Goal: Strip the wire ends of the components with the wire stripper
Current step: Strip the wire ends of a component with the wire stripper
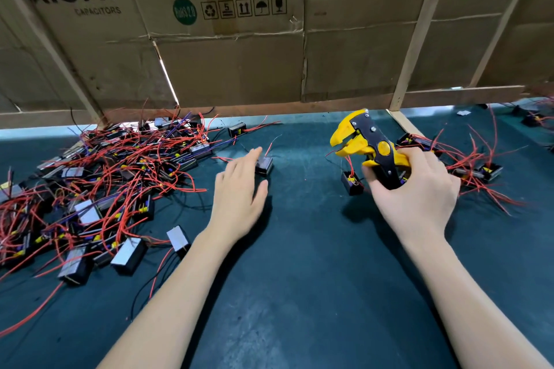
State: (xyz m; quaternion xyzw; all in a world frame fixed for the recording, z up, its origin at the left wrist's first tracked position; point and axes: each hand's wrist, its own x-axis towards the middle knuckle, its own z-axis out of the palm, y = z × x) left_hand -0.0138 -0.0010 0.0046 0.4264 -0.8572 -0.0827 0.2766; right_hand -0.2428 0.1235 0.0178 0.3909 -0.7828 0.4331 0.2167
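My right hand grips the handles of a yellow and black wire stripper, its jaws pointing up and left and parted. A black component with red wires lies just left of that hand, below the jaws. My left hand reaches forward with straight fingers, its fingertips at a single black component with a red wire. A big heap of black components with tangled red wires covers the left of the mat.
A dark green mat covers the table. A smaller pile of components with red wires lies at the right behind my right hand. A cardboard wall on a wooden frame closes the back.
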